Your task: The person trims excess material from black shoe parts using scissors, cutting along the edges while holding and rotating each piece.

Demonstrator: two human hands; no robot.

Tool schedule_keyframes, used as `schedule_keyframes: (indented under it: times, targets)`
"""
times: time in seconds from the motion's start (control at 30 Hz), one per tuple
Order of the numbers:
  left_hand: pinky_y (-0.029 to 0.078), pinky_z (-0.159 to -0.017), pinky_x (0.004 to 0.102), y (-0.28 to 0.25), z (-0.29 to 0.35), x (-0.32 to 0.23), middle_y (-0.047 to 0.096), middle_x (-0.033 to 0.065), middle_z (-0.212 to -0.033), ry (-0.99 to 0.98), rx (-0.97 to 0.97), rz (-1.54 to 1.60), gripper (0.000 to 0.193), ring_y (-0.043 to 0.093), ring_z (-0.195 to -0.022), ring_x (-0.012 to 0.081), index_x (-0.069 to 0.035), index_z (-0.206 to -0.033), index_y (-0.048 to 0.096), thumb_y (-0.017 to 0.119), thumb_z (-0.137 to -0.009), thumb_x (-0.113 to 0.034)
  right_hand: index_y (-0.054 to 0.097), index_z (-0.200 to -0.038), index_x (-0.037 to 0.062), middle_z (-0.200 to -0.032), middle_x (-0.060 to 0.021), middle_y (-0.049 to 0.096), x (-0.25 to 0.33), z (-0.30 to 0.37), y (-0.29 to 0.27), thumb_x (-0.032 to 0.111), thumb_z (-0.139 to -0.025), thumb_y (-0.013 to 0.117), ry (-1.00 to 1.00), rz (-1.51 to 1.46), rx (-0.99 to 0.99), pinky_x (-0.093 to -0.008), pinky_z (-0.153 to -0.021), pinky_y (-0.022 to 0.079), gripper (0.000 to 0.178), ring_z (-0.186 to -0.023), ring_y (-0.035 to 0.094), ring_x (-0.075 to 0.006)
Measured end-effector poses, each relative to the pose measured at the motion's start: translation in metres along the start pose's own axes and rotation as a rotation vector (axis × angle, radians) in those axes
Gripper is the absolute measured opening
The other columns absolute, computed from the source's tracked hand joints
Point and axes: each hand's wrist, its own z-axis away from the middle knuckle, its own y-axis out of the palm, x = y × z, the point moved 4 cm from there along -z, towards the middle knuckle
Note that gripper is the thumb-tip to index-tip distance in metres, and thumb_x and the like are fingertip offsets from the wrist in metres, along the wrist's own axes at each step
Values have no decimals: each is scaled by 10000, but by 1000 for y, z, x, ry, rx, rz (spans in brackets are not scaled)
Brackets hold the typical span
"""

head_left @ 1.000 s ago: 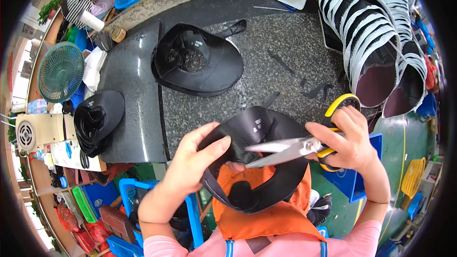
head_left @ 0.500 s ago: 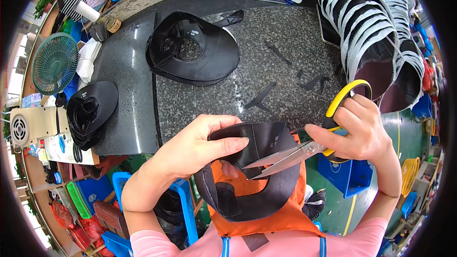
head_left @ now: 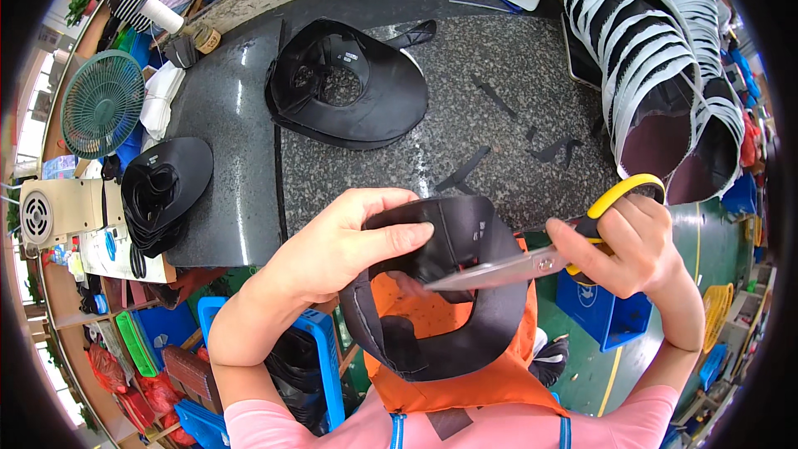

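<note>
My left hand (head_left: pixel 366 241) pinches the upper edge of a black leather piece (head_left: pixel 497 316), curved into a ring with a raised collar, held above my lap. The thumb lies on the outer face, beside a seam; some fingers are hidden behind it. My right hand (head_left: pixel 619 241) grips scissors (head_left: pixel 507 270) with yellow-and-black handles, the thumb and fingers through the loops. The scissor blades are together, pointing left, with their tip at the collar's lower edge near my left fingers. More black leather pieces (head_left: pixel 395 100) lie stacked on the speckled stone slab (head_left: pixel 366 183) ahead.
Thin black offcuts (head_left: pixel 465 170) lie on the slab. Black pieces with white edging (head_left: pixel 640 50) are piled at the far right. Another black stack (head_left: pixel 187 170) sits at left, near a green fan (head_left: pixel 101 104). A blue bin (head_left: pixel 607 312) stands below my right hand.
The scissor blades have gone from parted to together at the leather's edge. My right hand has shifted slightly right and down; the left keeps its hold, and the leather has tilted a little.
</note>
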Motion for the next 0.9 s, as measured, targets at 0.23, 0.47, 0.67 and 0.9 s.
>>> schedule_keyframes:
  times: [0.23, 0.47, 0.67, 0.9]
  targets:
    - [554, -773, 279, -6, -10, 13, 678, 102, -1038, 116, -237, 224, 324, 675, -894, 154, 41, -1187, 573, 642, -913, -117, 698, -1098, 127, -692, -15, 361, 9, 1, 7, 185, -598, 709, 298, -71, 142, -325, -511, 351, 503, -568, 440, -180]
    - [556, -853, 336, 1, -6, 4, 637, 168, -1121, 85, -221, 223, 483, 670, -948, 204, 98, -1316, 425, 616, -923, -108, 705, -1094, 148, -684, -4, 350, 16, 0, -8, 191, -685, 706, 237, 167, 170, -297, -502, 340, 411, -563, 443, -163]
    - [599, -812, 385, 3, -5, 6, 615, 203, -1155, 74, -256, 261, 502, 675, -976, 249, 103, -1337, 377, 603, -930, -86, 718, -1087, 142, -673, -1, 358, 17, 3, -12, 204, -685, 684, 245, 182, 207, -281, -473, 324, 409, -547, 437, -157]
    - [606, -820, 400, 7, -5, 6, 625, 204, -1137, 80, -218, 281, 461, 676, -980, 257, 97, -1322, 389, 581, -944, -83, 714, -1120, 144, -684, -19, 416, 18, 0, -14, 117, -713, 663, 177, 261, 205, -273, -464, 379, 411, -537, 463, -154]
